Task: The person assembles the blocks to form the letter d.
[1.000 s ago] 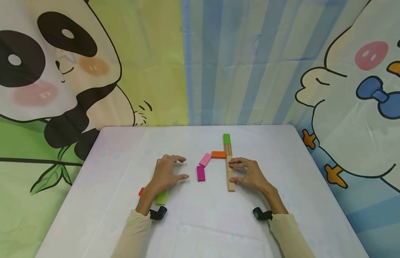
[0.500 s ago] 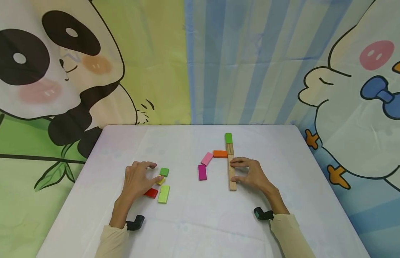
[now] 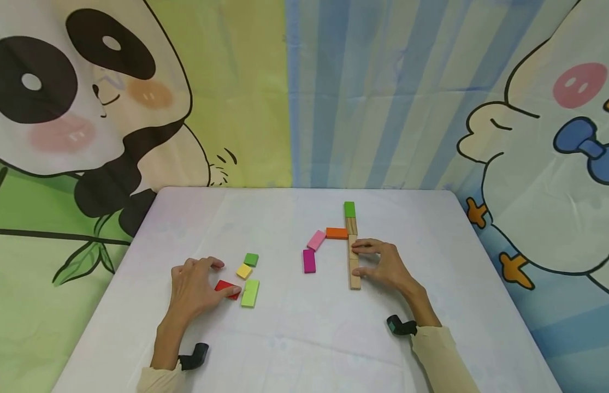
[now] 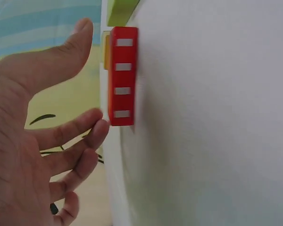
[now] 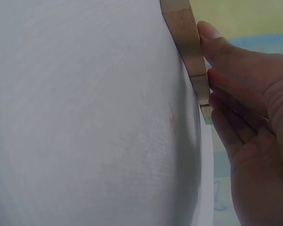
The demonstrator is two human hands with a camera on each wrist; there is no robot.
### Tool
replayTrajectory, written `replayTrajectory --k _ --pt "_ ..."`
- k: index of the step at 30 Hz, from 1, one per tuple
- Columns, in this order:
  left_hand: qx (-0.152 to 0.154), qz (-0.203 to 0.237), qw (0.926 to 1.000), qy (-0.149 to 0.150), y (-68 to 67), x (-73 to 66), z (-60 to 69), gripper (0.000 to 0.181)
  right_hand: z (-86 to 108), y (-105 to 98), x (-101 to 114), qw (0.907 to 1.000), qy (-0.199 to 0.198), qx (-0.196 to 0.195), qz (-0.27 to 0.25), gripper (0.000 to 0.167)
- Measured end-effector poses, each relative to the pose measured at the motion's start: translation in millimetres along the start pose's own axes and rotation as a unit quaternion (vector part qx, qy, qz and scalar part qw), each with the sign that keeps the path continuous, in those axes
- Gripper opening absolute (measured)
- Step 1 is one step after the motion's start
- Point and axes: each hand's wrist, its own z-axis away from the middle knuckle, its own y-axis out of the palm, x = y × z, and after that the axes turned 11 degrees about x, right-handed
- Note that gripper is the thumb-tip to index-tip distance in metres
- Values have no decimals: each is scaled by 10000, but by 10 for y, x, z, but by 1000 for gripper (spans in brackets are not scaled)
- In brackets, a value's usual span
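My left hand (image 3: 193, 289) hovers by a red block (image 3: 224, 286), its thumb over the block's edge in the head view. In the left wrist view, fingers and thumb are spread apart, with a gap to the red block (image 4: 122, 77), whose side bears white rectangles. My right hand (image 3: 385, 265) rests its fingertips along a row of plain wooden blocks (image 3: 353, 265), touching the right side without curling round it. The row continues to a green block (image 3: 350, 209) at the far end. An orange block (image 3: 337, 233), a pink block (image 3: 316, 240) and a magenta block (image 3: 309, 261) curve off leftwards.
Beside the red block lie a lime block (image 3: 250, 293), a yellow block (image 3: 244, 271) and a green block (image 3: 251, 260). A white cloth covers the table (image 3: 304, 338). Behind it hangs a cartoon-printed curtain (image 3: 255, 98).
My left hand has moved left and toward the near side, from the middle over to the red block, uncovering the loose blocks. My right hand stays at the wooden row.
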Motion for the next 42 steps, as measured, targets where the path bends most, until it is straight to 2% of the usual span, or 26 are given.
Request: replayTrajectory --k 8,15,24,29,32,37,42 --pt "54 -75 9999 -133 64 42 123 63 -3 -7 3 9999 71 4 -100 61" --pt "-45 -390 9989 -276 52 70 206 57 -4 7 0 9998 56 24 -174 61" --pt "-101 -775 9968 -151 18 48 318 59 3 26 -33 10000 39 2 -86 61" --pt "-151 -751 9969 -152 -16 40 350 59 -11 19 -18 9999 -45 -9 -131 61" --pt "-291 -714 9970 -110 -56 31 358 59 -13 23 -12 9999 -86 -11 -142 61" --pt "-709 -692 9949 188 -140 -77 343 59 -12 34 -24 9999 -105 -21 -107 61" --pt "-942 -473 9928 576 -137 -347 258 53 -2 31 -25 9999 -79 -61 -38 60"
